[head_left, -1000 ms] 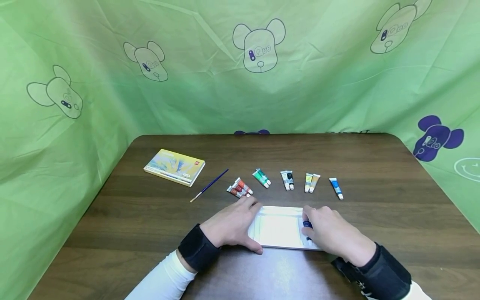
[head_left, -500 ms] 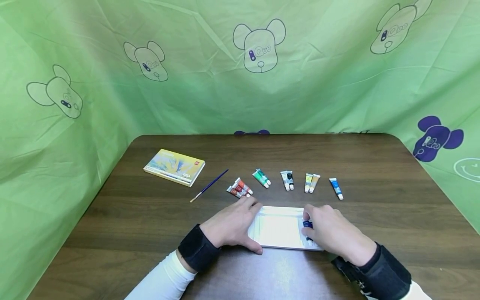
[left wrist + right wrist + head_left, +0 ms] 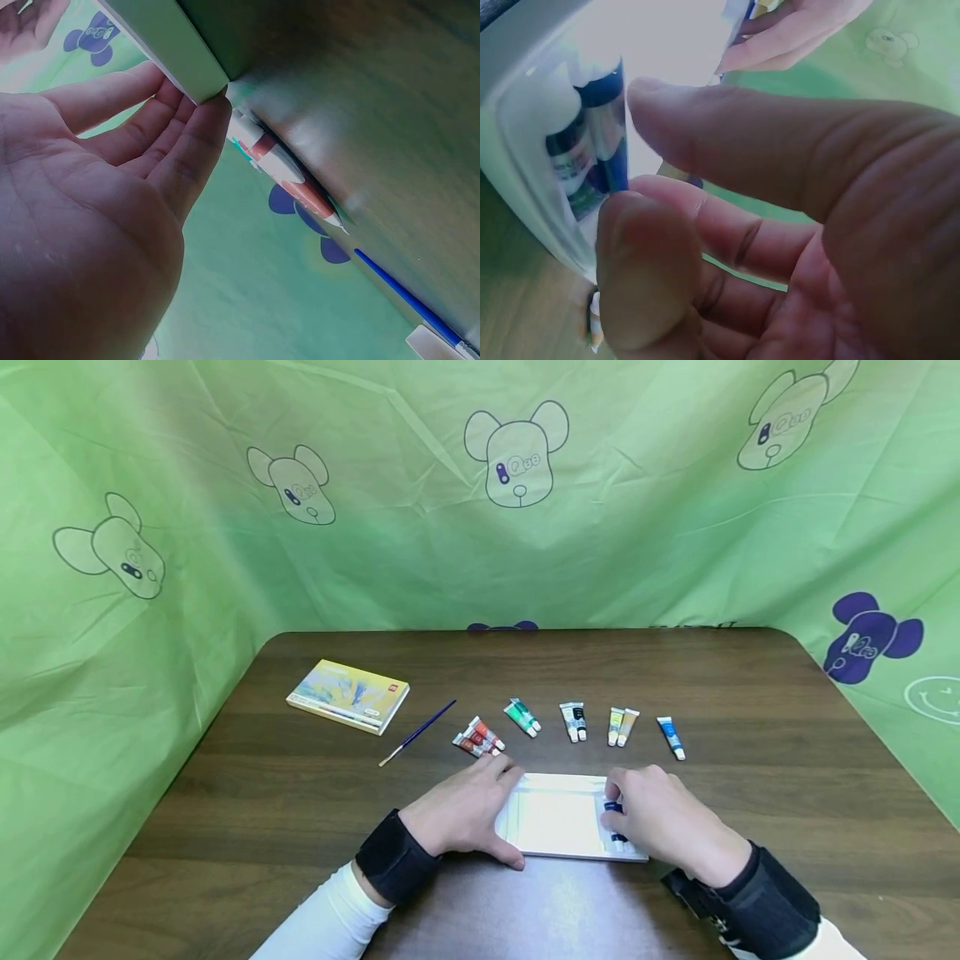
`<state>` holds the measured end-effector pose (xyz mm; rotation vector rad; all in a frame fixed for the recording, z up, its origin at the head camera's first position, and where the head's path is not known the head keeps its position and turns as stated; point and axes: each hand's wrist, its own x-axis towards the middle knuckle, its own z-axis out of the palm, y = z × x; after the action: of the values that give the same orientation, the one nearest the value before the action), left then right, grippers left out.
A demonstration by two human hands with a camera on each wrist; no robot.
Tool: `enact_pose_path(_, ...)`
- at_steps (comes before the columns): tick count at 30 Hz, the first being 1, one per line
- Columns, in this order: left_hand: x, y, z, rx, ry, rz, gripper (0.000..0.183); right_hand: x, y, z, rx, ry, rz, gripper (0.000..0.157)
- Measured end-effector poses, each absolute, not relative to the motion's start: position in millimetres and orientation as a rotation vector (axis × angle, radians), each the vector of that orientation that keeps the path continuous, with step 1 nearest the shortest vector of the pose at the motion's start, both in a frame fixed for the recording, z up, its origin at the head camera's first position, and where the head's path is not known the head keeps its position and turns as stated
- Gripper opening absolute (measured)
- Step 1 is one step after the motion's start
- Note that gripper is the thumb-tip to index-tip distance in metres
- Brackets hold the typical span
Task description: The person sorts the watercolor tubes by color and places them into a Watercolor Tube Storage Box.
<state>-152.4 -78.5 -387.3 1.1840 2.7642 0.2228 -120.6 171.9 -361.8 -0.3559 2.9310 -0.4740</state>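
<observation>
A shallow white tray [image 3: 564, 779] lies in front of me on the table. My left hand [image 3: 468, 806] holds its left end, thumb at the near corner and fingers at the far one. In the left wrist view, the fingers of my left hand [image 3: 112, 195] bend against the tray's corner [image 3: 169, 49]. At the right end, thumb and forefinger of my right hand [image 3: 671, 818] pinch a dark blue paint tube [image 3: 613, 807]. The right wrist view shows that paint tube [image 3: 607, 120] beside a second dark-banded tube [image 3: 568, 154], both white-capped and inside the tray.
Beyond the tray lie red-brown tubes [image 3: 480, 737], green tubes [image 3: 522, 717], a white and black pair [image 3: 573, 722], a yellow and tan pair [image 3: 622, 727] and a blue tube [image 3: 671, 738]. A blue paintbrush [image 3: 417, 732] and a yellow box [image 3: 348, 696] are at the left.
The head view has shifted very slightly. Both hands keep their places at the tray's two ends, with only a tiny movement of the right fingers at the tube.
</observation>
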Motion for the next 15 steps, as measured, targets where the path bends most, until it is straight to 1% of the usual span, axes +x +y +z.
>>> enact_pose_path(7, -154, -79, -387, 1.184, 2.764, 0.220, 0.107, -131, 191, -350, -0.411, 3.070, -0.525, 0.019)
enact_pose_path(10, -154, -79, -387, 1.173, 2.762, 0.220, 0.108, -139, 205, -347, -0.379, 3.120, -0.501, 0.018)
enact_pose_path(15, -153, -79, -388, 1.166, 2.765, 0.219, 0.108, -157, 228, -348, -0.251, 3.127, -0.454, 0.023)
